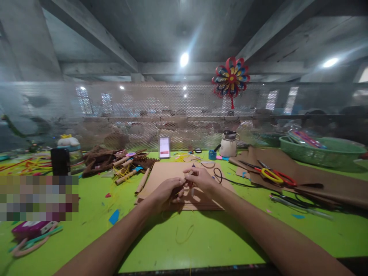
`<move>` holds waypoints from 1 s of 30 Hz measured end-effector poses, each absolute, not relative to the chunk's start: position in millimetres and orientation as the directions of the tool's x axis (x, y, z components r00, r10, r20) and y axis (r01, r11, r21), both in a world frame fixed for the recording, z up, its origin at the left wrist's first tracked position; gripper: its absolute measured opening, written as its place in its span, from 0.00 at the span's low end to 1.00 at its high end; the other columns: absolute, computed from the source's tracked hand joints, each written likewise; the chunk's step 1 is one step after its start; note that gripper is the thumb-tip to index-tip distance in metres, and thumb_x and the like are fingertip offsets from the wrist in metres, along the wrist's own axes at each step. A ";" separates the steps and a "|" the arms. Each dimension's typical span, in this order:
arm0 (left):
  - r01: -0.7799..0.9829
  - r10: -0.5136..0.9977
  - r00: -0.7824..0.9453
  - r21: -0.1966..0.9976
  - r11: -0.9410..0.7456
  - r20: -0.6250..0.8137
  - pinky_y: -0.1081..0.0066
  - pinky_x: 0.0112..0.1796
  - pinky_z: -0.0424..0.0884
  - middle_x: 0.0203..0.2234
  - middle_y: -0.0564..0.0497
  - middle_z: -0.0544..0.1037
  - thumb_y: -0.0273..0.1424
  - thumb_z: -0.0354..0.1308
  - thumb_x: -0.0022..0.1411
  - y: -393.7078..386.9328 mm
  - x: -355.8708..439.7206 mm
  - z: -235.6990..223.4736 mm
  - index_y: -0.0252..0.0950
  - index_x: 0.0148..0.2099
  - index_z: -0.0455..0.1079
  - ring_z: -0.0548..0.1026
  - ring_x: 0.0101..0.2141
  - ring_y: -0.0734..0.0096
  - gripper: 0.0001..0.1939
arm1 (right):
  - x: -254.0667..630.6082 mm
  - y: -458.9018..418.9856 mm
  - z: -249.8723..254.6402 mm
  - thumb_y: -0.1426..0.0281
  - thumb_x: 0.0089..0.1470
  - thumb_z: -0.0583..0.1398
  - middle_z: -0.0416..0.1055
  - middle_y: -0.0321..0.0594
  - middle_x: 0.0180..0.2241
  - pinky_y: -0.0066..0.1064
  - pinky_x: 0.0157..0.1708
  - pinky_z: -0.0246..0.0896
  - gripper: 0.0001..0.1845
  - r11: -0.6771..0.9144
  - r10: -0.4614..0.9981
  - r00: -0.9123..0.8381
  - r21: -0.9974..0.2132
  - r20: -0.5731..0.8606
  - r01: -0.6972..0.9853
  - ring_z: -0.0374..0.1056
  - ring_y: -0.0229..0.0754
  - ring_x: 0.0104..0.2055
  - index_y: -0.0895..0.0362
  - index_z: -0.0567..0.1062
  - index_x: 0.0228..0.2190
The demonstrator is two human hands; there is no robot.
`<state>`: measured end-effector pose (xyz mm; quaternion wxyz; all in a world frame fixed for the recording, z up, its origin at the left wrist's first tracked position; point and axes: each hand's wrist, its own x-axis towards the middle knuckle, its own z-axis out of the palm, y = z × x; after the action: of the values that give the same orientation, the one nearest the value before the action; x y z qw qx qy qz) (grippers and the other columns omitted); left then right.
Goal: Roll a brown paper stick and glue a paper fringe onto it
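My left hand point(171, 189) and my right hand point(200, 179) meet over a stack of brown cardboard sheets point(161, 174). The fingers of both are closed in a pinch around something small, which they mostly hide; I cannot make out what it is. Just beyond my right hand, a black cord point(220, 177) loops over the cardboard and runs off to the right. Left of the stack lie brown paper rolls point(142, 181), some with yellow string about them. A thin loop of yellow string point(184, 234) rests on the green table in front of my hands.
Scissors with yellow and red handles point(271, 175) lie on brown paper point(313, 180) at the right. Farther back stand a green basket point(322, 153), a white jug point(228, 147), a blue pot point(212, 155) and a lit phone point(164, 147). A dark phone point(60, 161) stands left.
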<state>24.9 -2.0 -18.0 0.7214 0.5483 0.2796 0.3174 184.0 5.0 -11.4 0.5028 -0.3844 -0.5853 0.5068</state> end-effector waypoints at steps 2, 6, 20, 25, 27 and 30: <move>-0.171 0.760 0.647 0.961 0.215 -0.055 0.78 0.18 0.52 0.15 0.57 0.63 0.36 0.52 0.57 -3.1 25.2 -15.3 0.35 0.31 0.61 0.54 0.13 0.83 0.09 | 185.8 1.5 -5.2 0.68 0.52 0.56 0.69 0.37 0.19 0.24 0.21 0.58 0.10 0.152 0.965 -0.202 -0.984 0.168 -0.089 0.64 0.33 0.20 0.64 0.71 0.33; -0.155 0.760 0.645 0.960 0.233 -0.080 0.78 0.18 0.50 0.14 0.57 0.63 0.35 0.50 0.57 -4.9 25.4 -11.9 0.34 0.30 0.62 0.55 0.13 0.82 0.09 | 188.7 0.0 0.3 0.66 0.57 0.50 0.68 0.38 0.17 0.24 0.19 0.56 0.15 0.105 0.974 -0.194 -0.993 0.114 -0.054 0.62 0.33 0.18 0.64 0.71 0.33; -0.085 0.710 0.702 0.984 0.158 -0.053 0.78 0.15 0.50 0.12 0.59 0.60 0.41 0.51 0.58 -4.6 26.4 -20.4 0.35 0.30 0.61 0.54 0.11 0.82 0.14 | 182.4 8.4 -13.3 0.76 0.47 0.53 0.62 0.29 0.13 0.22 0.16 0.53 0.14 0.294 0.952 -0.152 -0.936 0.267 0.192 0.58 0.31 0.15 0.64 0.71 0.38; -0.072 0.764 0.642 0.986 0.151 -0.070 0.79 0.15 0.48 0.11 0.60 0.59 0.40 0.55 0.56 -5.4 26.1 -17.1 0.36 0.29 0.60 0.52 0.11 0.83 0.14 | 179.9 7.0 -12.9 0.75 0.47 0.53 0.60 0.28 0.13 0.22 0.16 0.54 0.12 0.325 0.943 -0.122 -0.934 0.309 0.147 0.58 0.31 0.15 0.63 0.71 0.35; -0.069 0.782 0.619 0.985 0.157 -0.081 0.79 0.15 0.49 0.11 0.61 0.58 0.42 0.55 0.55 -4.8 25.6 -18.1 0.36 0.28 0.59 0.52 0.11 0.83 0.15 | 179.3 5.8 -12.6 0.73 0.48 0.53 0.61 0.29 0.14 0.23 0.16 0.54 0.11 0.329 0.942 -0.120 -0.934 0.314 0.139 0.58 0.31 0.15 0.62 0.71 0.35; -0.047 0.791 0.605 0.989 0.142 -0.085 0.80 0.15 0.47 0.11 0.61 0.58 0.43 0.55 0.55 -4.1 25.2 -19.4 0.36 0.29 0.60 0.51 0.11 0.83 0.15 | 178.7 3.7 -12.1 0.68 0.50 0.55 0.64 0.32 0.17 0.24 0.18 0.56 0.11 0.339 0.935 -0.151 -0.933 0.320 0.122 0.60 0.32 0.18 0.62 0.70 0.33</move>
<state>25.2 -4.1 -19.4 0.6838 0.5789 0.3216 0.3064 178.7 3.7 -12.1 0.5058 -0.4109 -0.6432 0.4021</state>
